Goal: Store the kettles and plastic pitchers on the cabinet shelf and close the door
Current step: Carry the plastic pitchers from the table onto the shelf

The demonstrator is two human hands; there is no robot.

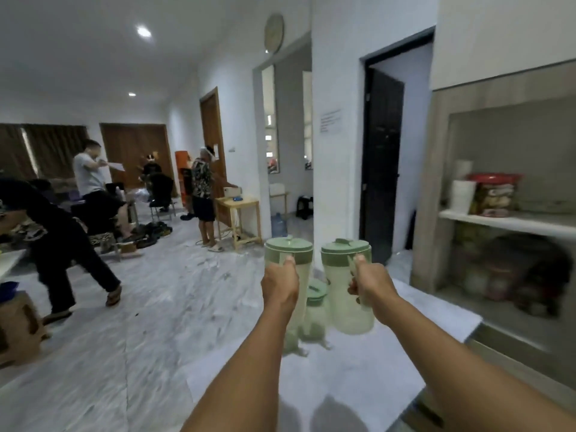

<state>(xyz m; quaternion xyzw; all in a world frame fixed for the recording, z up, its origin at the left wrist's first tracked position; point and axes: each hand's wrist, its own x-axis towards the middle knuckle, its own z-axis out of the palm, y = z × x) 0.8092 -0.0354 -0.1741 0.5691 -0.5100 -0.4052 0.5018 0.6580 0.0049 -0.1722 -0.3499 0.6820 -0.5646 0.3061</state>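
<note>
I hold two pale green plastic pitchers with darker green lids in front of me, above a white counter (358,369). My left hand (279,285) grips the handle of the left pitcher (288,255). My right hand (371,283) grips the handle of the right pitcher (344,275). A third, smaller green pitcher (315,302) stands on the counter between and behind them. To the right is an open cabinet recess with a white shelf (511,222); no door of it shows. The view is motion-blurred.
On the shelf stand a red-lidded snack jar (495,194) and a white roll (462,196); dark blurred items fill the space below. A dark doorway (383,163) is ahead. Several people, chairs and a small wooden table (238,204) occupy the room to the left.
</note>
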